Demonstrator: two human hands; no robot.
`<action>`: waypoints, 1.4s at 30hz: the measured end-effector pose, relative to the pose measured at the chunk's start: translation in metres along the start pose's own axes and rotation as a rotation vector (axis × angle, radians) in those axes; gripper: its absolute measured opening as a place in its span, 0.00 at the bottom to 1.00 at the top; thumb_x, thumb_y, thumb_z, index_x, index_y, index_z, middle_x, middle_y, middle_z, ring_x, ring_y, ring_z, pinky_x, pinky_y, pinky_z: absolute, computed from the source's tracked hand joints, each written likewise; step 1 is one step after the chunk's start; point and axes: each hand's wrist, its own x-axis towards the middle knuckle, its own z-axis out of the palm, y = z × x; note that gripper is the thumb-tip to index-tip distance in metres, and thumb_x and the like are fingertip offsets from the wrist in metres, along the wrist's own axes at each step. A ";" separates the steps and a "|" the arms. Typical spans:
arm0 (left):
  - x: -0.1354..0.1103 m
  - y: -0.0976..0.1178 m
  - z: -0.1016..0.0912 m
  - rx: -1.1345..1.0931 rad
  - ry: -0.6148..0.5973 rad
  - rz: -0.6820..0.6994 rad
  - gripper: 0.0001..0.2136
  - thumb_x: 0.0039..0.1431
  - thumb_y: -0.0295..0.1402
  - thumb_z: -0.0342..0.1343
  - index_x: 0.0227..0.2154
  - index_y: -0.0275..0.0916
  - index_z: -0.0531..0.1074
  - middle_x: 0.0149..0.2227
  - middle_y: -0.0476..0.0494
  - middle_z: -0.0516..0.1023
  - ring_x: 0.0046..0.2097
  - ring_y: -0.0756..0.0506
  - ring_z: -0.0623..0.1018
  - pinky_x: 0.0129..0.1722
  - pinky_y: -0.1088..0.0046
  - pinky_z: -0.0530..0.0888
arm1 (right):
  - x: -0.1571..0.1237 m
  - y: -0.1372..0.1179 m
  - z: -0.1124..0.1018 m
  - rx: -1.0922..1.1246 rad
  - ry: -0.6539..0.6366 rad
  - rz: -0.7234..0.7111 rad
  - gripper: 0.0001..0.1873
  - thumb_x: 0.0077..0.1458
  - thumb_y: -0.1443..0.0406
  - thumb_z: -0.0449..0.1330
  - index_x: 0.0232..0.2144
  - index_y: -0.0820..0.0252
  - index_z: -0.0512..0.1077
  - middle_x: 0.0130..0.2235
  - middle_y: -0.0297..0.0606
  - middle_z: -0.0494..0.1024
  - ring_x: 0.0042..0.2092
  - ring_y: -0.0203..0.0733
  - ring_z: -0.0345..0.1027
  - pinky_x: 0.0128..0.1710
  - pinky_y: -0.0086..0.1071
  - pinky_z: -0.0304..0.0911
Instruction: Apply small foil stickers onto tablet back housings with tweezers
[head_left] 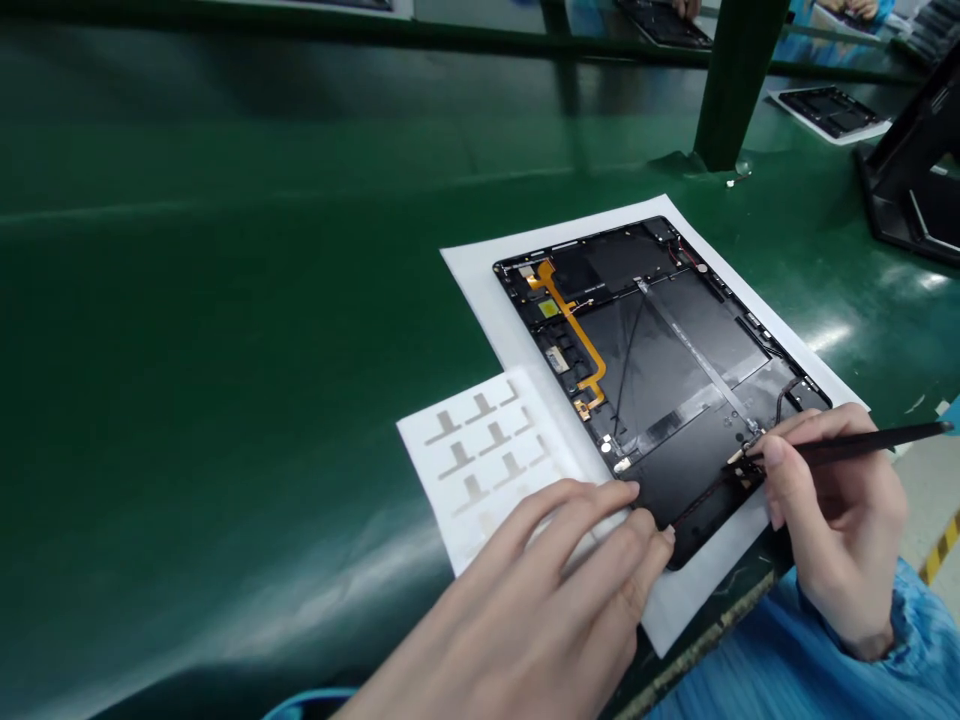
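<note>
An opened black tablet (660, 345) lies flat on white paper (476, 285), its inside facing up. An orange flex cable (576, 325) runs along its left side, and a pale strip (694, 350) crosses the middle. My left hand (547, 590) rests with fingers stretched out on the tablet's near left edge. Beneath those fingers lies part of a white sheet of grey T-shaped stickers (431, 450). Black tweezers (862, 443) are pinched in my right hand (840, 510), their tips at small connectors near the tablet's right edge. Whether the tips grip anything, I cannot tell.
A green post (739, 90) rises from the green bench (225, 300) behind the tablet. Another black housing (832, 110) lies on paper at the back right, near a black stand (911, 170). Across the bench, other people's hands (862, 8) are at work.
</note>
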 end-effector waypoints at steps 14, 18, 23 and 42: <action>0.104 -0.066 -0.057 -0.044 -0.363 -0.252 0.12 0.63 0.38 0.56 0.27 0.42 0.80 0.33 0.46 0.79 0.35 0.42 0.78 0.40 0.66 0.72 | 0.001 0.018 0.007 0.035 0.048 0.081 0.06 0.65 0.65 0.57 0.34 0.57 0.66 0.25 0.28 0.68 0.21 0.32 0.63 0.21 0.26 0.61; 0.144 -0.143 -0.061 0.082 -0.296 -0.492 0.11 0.66 0.38 0.58 0.44 0.36 0.77 0.43 0.42 0.79 0.45 0.40 0.78 0.49 0.58 0.74 | 0.000 0.024 0.009 0.093 0.038 0.086 0.09 0.66 0.61 0.57 0.32 0.57 0.66 0.22 0.26 0.66 0.19 0.33 0.62 0.20 0.26 0.59; 0.140 -0.204 -0.043 0.063 -0.318 -0.664 0.14 0.69 0.39 0.57 0.50 0.35 0.72 0.46 0.42 0.77 0.45 0.42 0.79 0.46 0.60 0.78 | -0.005 0.022 0.016 0.136 0.073 0.175 0.13 0.66 0.57 0.56 0.30 0.56 0.65 0.20 0.25 0.62 0.19 0.33 0.57 0.20 0.27 0.55; 0.132 -0.213 -0.036 -0.270 -0.122 -0.651 0.13 0.68 0.40 0.59 0.45 0.33 0.74 0.44 0.44 0.77 0.43 0.42 0.79 0.43 0.62 0.79 | -0.008 0.030 0.019 0.206 0.114 0.194 0.18 0.64 0.51 0.58 0.29 0.57 0.68 0.19 0.27 0.62 0.18 0.34 0.55 0.19 0.28 0.54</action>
